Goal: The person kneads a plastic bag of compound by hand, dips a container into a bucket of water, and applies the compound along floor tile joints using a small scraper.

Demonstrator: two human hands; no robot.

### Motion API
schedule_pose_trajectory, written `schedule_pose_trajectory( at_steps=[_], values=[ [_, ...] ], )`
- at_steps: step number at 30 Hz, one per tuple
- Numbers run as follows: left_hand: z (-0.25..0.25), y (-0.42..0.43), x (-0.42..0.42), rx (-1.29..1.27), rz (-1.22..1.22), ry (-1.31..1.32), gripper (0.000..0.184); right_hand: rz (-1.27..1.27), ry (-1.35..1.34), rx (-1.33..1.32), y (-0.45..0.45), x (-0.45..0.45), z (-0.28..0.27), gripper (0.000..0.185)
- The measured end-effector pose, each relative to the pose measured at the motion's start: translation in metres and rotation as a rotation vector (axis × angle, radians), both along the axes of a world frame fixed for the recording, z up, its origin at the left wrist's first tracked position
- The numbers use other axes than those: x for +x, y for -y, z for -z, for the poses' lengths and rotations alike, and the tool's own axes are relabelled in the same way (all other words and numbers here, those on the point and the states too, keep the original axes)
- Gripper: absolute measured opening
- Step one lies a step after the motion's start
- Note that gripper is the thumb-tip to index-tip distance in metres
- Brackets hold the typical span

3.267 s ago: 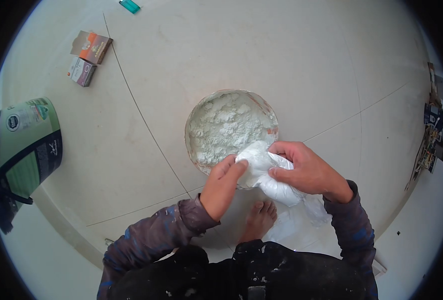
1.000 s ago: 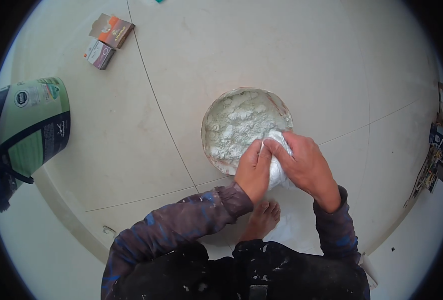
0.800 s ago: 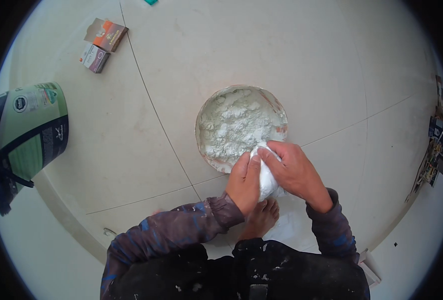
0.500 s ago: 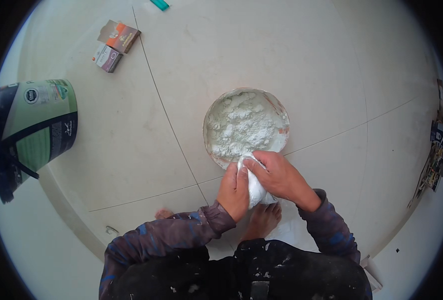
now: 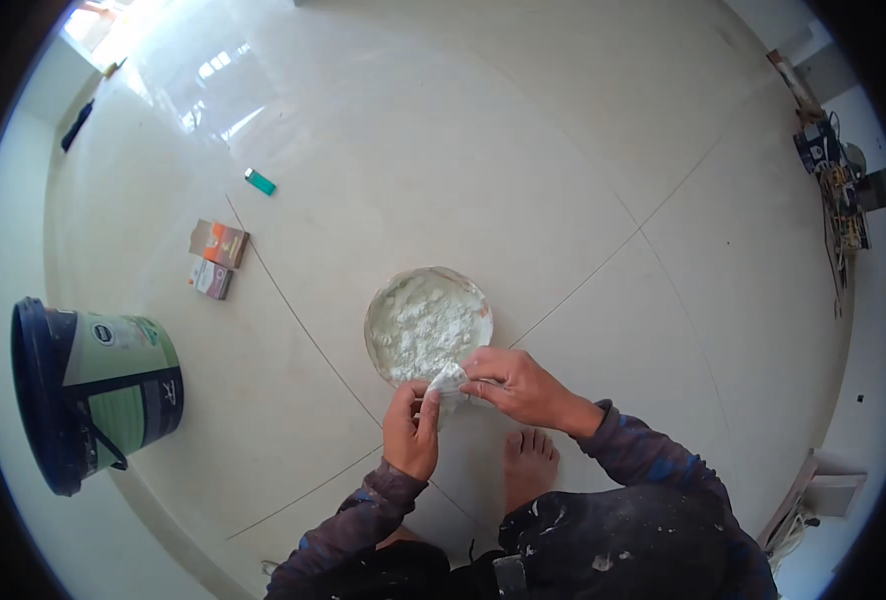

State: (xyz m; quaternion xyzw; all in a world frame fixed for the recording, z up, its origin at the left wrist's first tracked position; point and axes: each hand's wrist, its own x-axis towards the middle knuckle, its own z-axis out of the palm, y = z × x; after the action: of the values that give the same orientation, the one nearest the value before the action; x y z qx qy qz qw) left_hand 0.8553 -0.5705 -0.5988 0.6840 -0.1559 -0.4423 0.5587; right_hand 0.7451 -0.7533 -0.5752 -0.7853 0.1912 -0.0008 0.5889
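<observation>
Floor [image 5: 573,170] lies open beyond the tub [image 5: 482,318]; a bucket [image 5: 113,390] blocks far left

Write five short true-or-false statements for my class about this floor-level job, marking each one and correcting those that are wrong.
1. The left hand and the right hand both hold the bag. True.
2. The tub is full of dark liquid. False: it holds pale, lumpy powder.
3. Two small boxes lie on the floor, away from the tub. True.
4. The bucket is at the right of the picture. False: it is at the left.
5. The foot below the right hand in the picture is bare. True.
</observation>
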Motion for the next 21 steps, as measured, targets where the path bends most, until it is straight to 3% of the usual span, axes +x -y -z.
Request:
schedule_pose_trajectory(
  at_steps=[3, 7, 12, 21],
  values=[
    [-0.007, 0.0, -0.003, -0.078, 0.016, 0.306, 0.012, 0.071, 0.142, 0.013, -0.013, -0.014, -0.003, 0.017],
    [-0.021, -0.003, -0.002, -0.178, 0.061, 0.556, 0.011, 0.11, 0.267, -0.286, -0.026, -0.03, -0.018, 0.01],
    [-0.026, -0.019, -0.001, -0.216, 0.116, 0.71, 0.021, 0.09, 0.327, -0.48, -0.041, -0.037, -0.022, 0.013],
    [-0.036, -0.025, 0.014, -0.262, 0.174, 0.729, 0.031, 0.156, 0.43, -0.433, -0.052, -0.017, -0.05, 0.019]
  ],
)
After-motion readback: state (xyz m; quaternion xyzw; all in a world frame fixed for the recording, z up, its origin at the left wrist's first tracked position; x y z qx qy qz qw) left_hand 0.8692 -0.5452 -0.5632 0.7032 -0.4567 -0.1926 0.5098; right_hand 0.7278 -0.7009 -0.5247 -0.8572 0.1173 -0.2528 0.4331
